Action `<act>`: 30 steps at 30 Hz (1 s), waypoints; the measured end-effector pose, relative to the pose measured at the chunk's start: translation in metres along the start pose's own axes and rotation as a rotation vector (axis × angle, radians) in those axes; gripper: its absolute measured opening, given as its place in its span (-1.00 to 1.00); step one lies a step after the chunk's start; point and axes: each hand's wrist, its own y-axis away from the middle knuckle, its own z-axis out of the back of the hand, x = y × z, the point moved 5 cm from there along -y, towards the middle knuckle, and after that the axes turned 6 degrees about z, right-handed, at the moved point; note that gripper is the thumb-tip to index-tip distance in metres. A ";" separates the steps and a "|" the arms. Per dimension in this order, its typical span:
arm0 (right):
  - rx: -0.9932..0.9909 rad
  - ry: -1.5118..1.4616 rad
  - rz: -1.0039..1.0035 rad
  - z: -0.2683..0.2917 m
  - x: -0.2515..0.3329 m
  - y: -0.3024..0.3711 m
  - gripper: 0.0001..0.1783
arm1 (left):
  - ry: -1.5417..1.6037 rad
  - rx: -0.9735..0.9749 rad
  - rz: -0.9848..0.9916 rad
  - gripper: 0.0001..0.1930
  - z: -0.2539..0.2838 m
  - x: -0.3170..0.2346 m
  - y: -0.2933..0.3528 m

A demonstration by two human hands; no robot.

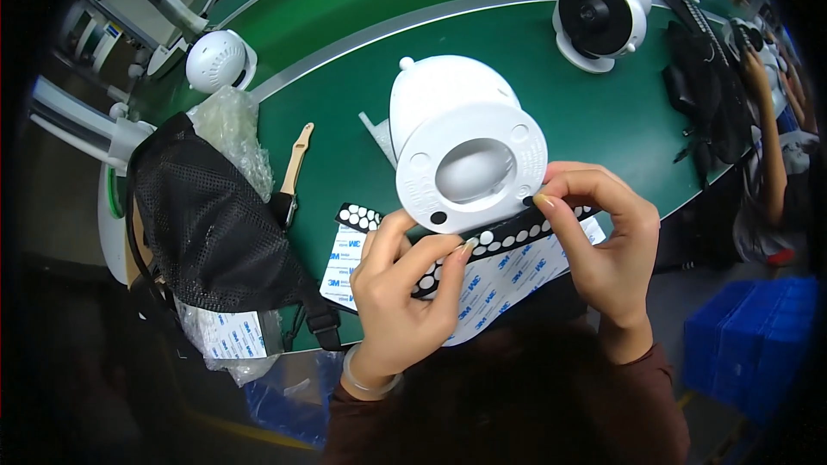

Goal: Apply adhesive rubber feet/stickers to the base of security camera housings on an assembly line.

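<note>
A white round-bodied camera [448,90] lies tilted on the bench, its ring-shaped base facing me. Round recesses mark the base, and two black round pads sit at its lower edge, a left pad [438,218] and a right pad [529,201]. My right hand [603,228] grips the base rim, its thumb at the right pad. My left hand [409,280] is closed in a pinch below the base; whatever is between its fingertips is too small to make out. Under both hands lies a black strip of round pads with white faces [521,234], beside printed backing paper [504,280].
A black mesh bag [215,224] and clear plastic wrap [234,133] lie left, near a wooden-handled brush [297,159]. More white cameras [599,21] stand at the back right. Black straps [702,77] lie at the right edge, near another person's arm [767,120]. Blue crates [754,344] stand lower right.
</note>
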 end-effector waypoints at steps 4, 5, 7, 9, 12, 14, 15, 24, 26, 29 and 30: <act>-0.021 0.019 0.006 -0.002 0.000 0.001 -0.92 | 0.017 -0.004 0.019 -0.88 0.001 -0.001 0.004; -0.023 0.020 0.004 -0.003 -0.001 0.001 -0.92 | 0.016 0.001 0.024 -0.88 0.001 -0.001 0.004; -0.044 0.019 0.011 -0.004 -0.002 0.001 -0.92 | 0.015 0.008 0.030 -0.88 0.000 0.000 0.003; -0.038 0.034 0.014 -0.004 -0.001 0.000 -0.92 | -0.017 0.017 0.015 -0.88 0.000 -0.001 0.003; -0.026 0.048 0.019 -0.005 0.000 -0.001 -0.92 | -0.015 0.011 0.010 -0.88 0.001 0.000 0.003; -0.021 0.049 0.019 -0.005 0.001 -0.001 -0.92 | -0.008 0.009 0.014 -0.88 0.001 0.001 0.004; -0.012 0.007 -0.006 -0.005 -0.001 -0.001 -0.92 | -0.002 0.006 0.016 -0.88 0.001 0.001 0.004; -0.018 0.021 -0.017 -0.005 -0.001 0.000 -0.91 | 0.001 0.018 0.007 -0.87 0.000 0.002 0.003; -0.023 0.046 0.004 -0.007 0.000 -0.001 -0.91 | 0.004 0.016 0.010 -0.87 0.001 0.002 0.003; -0.034 0.094 0.045 -0.008 0.002 -0.002 -0.90 | 0.002 0.019 0.014 -0.87 0.002 0.002 0.003; -0.029 0.121 0.100 -0.009 0.003 -0.004 -0.90 | -0.002 0.025 0.014 -0.87 0.002 0.001 0.003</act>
